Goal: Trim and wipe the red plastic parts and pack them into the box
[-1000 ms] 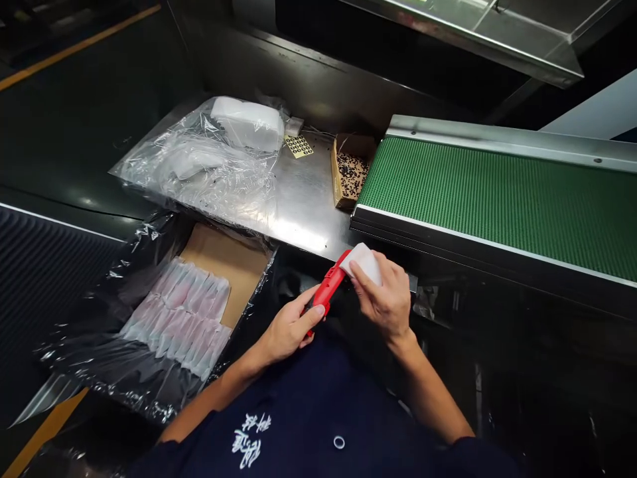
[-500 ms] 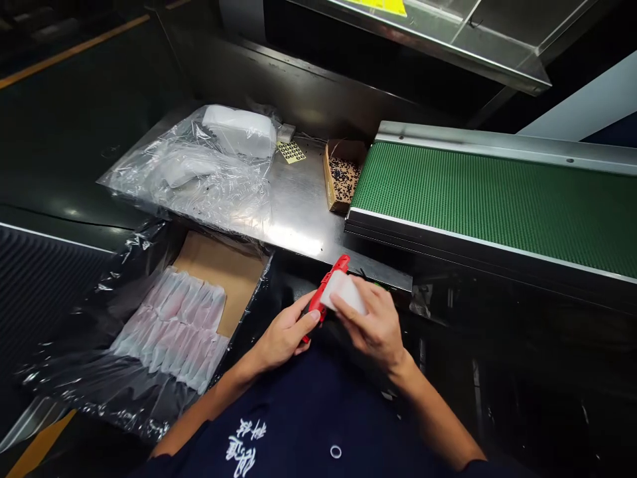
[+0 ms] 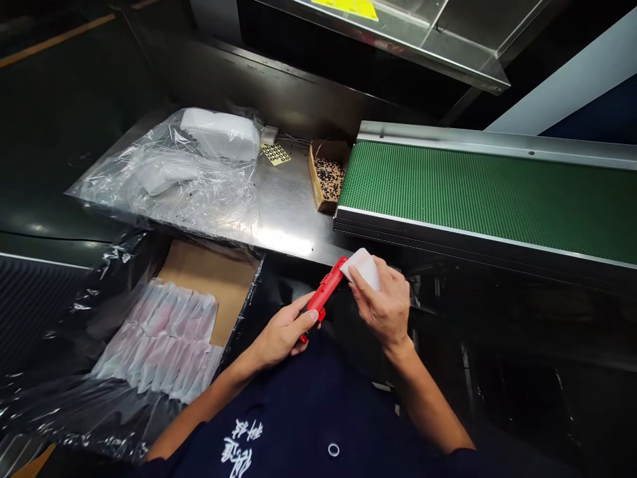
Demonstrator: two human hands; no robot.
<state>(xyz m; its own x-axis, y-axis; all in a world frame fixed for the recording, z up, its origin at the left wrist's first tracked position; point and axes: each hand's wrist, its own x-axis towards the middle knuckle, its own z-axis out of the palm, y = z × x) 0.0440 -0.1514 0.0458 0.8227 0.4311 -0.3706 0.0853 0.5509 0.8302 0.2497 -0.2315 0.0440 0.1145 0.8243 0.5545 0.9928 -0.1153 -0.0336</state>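
My left hand (image 3: 284, 332) is closed around the lower end of a long red plastic part (image 3: 326, 288), which tilts up to the right in front of my body. A white folded cloth or wipe (image 3: 363, 269) is gripped between the thumb and fingers of my right hand (image 3: 385, 302). The cloth's left edge meets or nearly meets the upper end of the red part. What the red part belongs to cannot be made out. In the lined box at left lie rows of reddish things wrapped in translucent white sleeves (image 3: 159, 338).
A carton with a black plastic liner (image 3: 243, 312) stands at left. On the metal bench (image 3: 283, 219) lie a clear bag (image 3: 209, 199) with white sheets, a yellow sticker sheet (image 3: 275, 154) and a small cardboard box (image 3: 314, 176) of black bits. A green conveyor belt (image 3: 472, 192) runs right.
The white cloth in my right hand has moved up and right along the red part, showing more of its face. My left hand keeps its hold. The view has shifted slightly right.
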